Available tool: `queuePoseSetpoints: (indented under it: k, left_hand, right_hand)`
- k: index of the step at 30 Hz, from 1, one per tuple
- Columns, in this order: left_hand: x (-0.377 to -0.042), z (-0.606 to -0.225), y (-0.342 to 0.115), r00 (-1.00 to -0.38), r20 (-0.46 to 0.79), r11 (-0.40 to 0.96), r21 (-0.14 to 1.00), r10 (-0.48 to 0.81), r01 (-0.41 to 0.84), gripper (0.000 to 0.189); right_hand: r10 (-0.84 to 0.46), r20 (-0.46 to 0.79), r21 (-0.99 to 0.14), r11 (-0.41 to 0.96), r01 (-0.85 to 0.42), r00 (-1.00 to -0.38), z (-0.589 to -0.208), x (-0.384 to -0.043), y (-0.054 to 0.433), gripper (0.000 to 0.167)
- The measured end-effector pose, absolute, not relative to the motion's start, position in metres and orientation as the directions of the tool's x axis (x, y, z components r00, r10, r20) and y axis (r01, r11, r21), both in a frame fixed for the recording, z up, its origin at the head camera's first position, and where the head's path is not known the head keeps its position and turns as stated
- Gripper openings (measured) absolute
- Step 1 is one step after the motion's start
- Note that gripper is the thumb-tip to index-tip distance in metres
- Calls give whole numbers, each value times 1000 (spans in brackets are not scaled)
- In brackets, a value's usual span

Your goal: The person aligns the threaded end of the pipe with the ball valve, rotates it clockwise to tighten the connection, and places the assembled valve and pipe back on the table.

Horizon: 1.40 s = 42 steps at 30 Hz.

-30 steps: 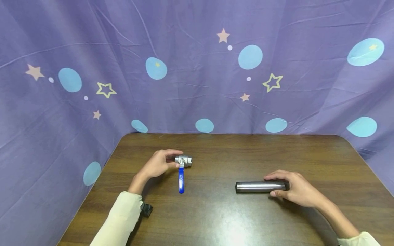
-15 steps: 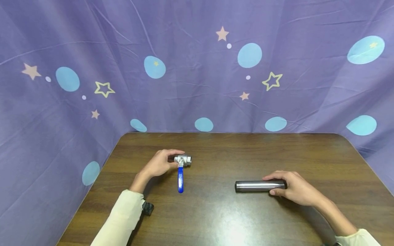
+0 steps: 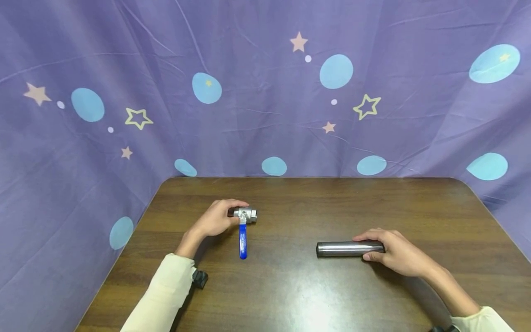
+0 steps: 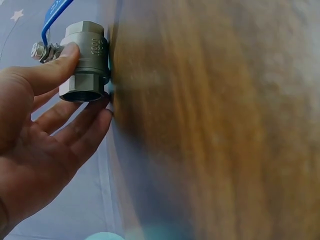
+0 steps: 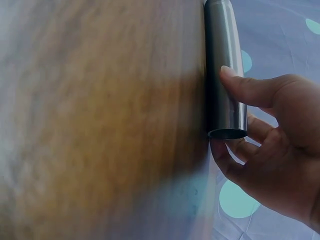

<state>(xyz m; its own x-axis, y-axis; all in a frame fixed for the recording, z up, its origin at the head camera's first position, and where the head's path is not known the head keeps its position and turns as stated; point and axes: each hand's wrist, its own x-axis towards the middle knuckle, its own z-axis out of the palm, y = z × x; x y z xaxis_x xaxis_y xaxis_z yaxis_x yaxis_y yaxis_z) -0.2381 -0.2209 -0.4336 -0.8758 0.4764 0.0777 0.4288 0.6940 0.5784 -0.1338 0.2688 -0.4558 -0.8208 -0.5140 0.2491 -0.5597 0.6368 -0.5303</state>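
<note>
On the left half of the table, a steel ball valve (image 3: 248, 214) lies with its blue lever handle (image 3: 243, 242) pointing toward the near edge. My left hand (image 3: 216, 218) grips the valve's left end between thumb and fingers. In the left wrist view the thumb presses the valve body (image 4: 90, 52), and its hollow threaded end faces my palm. To the right, a smooth steel pipe (image 3: 338, 249) lies crosswise on the table. My right hand (image 3: 396, 252) holds its right end, thumb on the near side. The right wrist view shows the pipe's open end (image 5: 228, 134) close to my palm.
The brown wooden table (image 3: 282, 286) has rounded far corners. A purple curtain (image 3: 249, 129) with stars and blue ovals hangs behind it and along the left side. A black strap device (image 3: 200, 279) sits at my left wrist, by the cream sleeve.
My left fingers have settled a little further over the valve, and my right hand has closed slightly onto the pipe. The head view has tilted slightly; valve and pipe stay nearly in place.
</note>
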Motion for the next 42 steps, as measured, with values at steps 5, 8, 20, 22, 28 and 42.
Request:
queuePoseSetpoints:
  k: [5,8,20,22,28,42]
  left_hand:
    - [-236,-429,-218,-870,99,691,567,483,448,45]
    - [-233,-427,-216,-868,113,688,563,484,457,45]
    - [-210,-412,-210,-901,130,691,599,414,404,43]
    - [-205,-408,-209,-908,125,685,617,399,386,43]
    - [-192,-399,-205,-914,168,669,634,370,388,45]
    - [-178,-388,-191,-924,199,595,716,327,365,46]
  right_hand:
    - [-510,210,-563,634,-529,-834,-453,-133,269,40]
    - [-503,194,-578,635,-512,-842,-451,-131,269,38]
    - [-416,286,-615,611,-498,-864,-446,-121,269,36]
    - [-393,281,-644,599,-476,-875,-445,-119,270,36]
    - [-299,281,-711,573,-407,-912,-442,-115,270,32]
    - [-176,263,-827,465,-316,-949,-428,-119,258,34]
